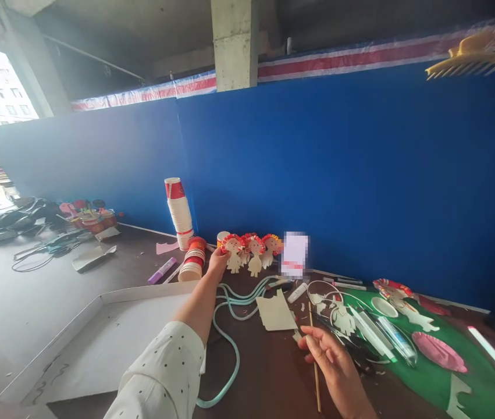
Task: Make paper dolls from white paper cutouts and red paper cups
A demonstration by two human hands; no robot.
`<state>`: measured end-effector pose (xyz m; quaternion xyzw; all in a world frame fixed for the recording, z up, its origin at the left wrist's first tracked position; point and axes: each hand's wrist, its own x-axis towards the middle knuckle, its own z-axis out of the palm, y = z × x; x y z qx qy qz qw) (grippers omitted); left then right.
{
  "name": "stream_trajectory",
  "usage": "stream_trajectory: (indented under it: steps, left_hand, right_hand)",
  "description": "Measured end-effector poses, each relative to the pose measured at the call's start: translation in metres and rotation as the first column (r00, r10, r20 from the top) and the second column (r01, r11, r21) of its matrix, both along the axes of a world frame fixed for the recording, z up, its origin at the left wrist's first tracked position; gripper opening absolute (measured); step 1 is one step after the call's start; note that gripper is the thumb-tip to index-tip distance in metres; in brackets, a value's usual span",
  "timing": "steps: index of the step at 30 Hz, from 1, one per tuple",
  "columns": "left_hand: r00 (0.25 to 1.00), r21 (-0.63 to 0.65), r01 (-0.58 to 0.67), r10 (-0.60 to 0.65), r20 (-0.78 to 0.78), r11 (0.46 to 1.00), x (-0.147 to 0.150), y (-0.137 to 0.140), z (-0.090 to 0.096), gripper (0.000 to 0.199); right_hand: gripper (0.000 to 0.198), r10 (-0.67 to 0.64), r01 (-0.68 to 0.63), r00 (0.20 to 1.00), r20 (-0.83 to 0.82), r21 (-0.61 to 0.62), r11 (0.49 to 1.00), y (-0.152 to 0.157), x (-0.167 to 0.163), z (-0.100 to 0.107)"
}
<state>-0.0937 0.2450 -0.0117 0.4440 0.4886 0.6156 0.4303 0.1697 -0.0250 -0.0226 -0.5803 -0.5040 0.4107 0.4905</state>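
My left hand [217, 263] reaches forward and grips the edge of a paper doll [234, 262] with a red and white frilled ring about its head. Similar paper dolls, among them one with a red frill [255, 263] and one with a yellow-red frill [269, 256], stand just right of it against the blue board. In the lower right, my right hand [332, 364] hovers with loosely curled fingers, apparently holding nothing. Beneath its fingertips runs a thin wooden stick [316, 384]. A cut piece of cream card [277, 311] lies close by on the left.
Stacked paper cups [180, 218] rise by the board [338, 163], with more cups [192, 262] leaning nearby. A white box lid [142, 326] sits at left. Pale blue cord [235, 372] loops across the brown table. Pens, scraps and a pink oval [439, 352] cover the green sheet [469, 384].
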Motion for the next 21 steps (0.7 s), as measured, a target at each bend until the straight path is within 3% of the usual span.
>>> stream_trajectory:
  steps: [16,21]
  left_hand:
    - [0.990,0.021,-0.131,0.132,-0.046,0.991,-0.0016,0.0057,-0.0033,0.027]
    - [0.993,0.027,-0.107,0.108,-0.057,0.994,-0.0016,0.0055,-0.0027,0.030]
  right_hand:
    - [0.043,0.011,-0.011,0.999,0.040,0.001,1.000,-0.0001,-0.0010,-0.0020]
    - [0.042,0.025,-0.026,0.998,0.062,0.008,1.000,0.0010,0.0009,-0.0046]
